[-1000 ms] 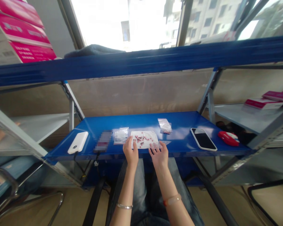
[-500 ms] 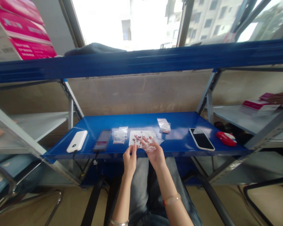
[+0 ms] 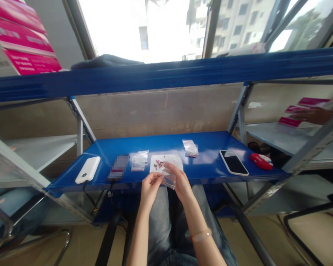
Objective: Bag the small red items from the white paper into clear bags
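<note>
My left hand (image 3: pixel 150 190) pinches the edge of a small clear plastic bag (image 3: pixel 170 181) at the front edge of the blue table. My right hand (image 3: pixel 182 184) is on the bag's other side, its fingers bent and slightly blurred, with the bag against them. Its fingertips reach over a white sheet (image 3: pixel 176 159) behind the bag. Several small dark red and pink pieces (image 3: pixel 158 164), like beads, lie scattered on the left half of the sheet. Whether any pieces are in the bag or under my right fingers is hidden.
On the blue table (image 3: pixel 161 142) lie flat clear bags (image 3: pixel 139 161) to the left and a filled bag (image 3: pixel 190 148) behind. A white power bank (image 3: pixel 88 170), a phone (image 3: pixel 233 162) and a red object (image 3: pixel 261 161) lie farther out. At right, another person's hand (image 3: pixel 312 115) touches pink boxes.
My right hand has turned inward and closer to my left, and the bag now stretches between them. Fewer red pieces show on the sheet. The other person's hand has moved among the pink boxes.
</note>
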### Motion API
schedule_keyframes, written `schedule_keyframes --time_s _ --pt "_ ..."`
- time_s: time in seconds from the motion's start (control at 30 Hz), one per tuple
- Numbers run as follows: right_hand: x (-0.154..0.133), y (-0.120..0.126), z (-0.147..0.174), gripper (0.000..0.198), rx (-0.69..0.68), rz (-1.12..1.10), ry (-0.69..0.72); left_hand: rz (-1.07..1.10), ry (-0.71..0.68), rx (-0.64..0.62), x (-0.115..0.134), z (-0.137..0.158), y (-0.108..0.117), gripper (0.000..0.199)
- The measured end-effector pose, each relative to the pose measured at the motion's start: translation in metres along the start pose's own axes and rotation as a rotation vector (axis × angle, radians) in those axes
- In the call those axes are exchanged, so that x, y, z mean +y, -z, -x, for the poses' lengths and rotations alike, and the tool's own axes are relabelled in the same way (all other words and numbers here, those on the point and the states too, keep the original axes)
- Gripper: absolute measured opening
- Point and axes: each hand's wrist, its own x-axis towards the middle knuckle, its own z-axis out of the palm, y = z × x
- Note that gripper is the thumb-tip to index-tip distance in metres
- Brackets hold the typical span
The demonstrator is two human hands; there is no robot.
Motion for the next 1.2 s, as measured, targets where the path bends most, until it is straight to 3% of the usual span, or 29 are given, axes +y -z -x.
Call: schedule_keyframes --time_s 0.17,0.4,0.6,0.73,0.9,1.2 --pt "-0.001 0.01 -0.006 0.035 0.02 0.025 0.044 -0.059 -0.057 0.045 0.011 0.002 0.01 0.023" --pt "-0.004 0.01 -0.005 0.037 0.042 0.068 0.076 -0.094 -0.006 -0.061 0.015 0.006 0.014 0.023" --pt "-0.011 0.015 0.001 0.031 -0.174 0.39 0.061 0.047 -0.037 0.261 0.011 0.002 0.015 0.026" --pt "-0.012 0.017 0.003 0.023 -0.249 0.474 0.118 0.099 -0.059 0.345 0.008 -0.001 0.019 0.028" --pt "-0.012 0.016 0.004 0.022 -0.222 0.561 0.182 0.08 -0.063 0.329 0.007 -0.002 0.02 0.028" --pt "-0.023 0.018 0.005 0.017 -0.157 0.613 0.316 0.022 -0.038 0.191 0.015 0.0 0.018 0.029"
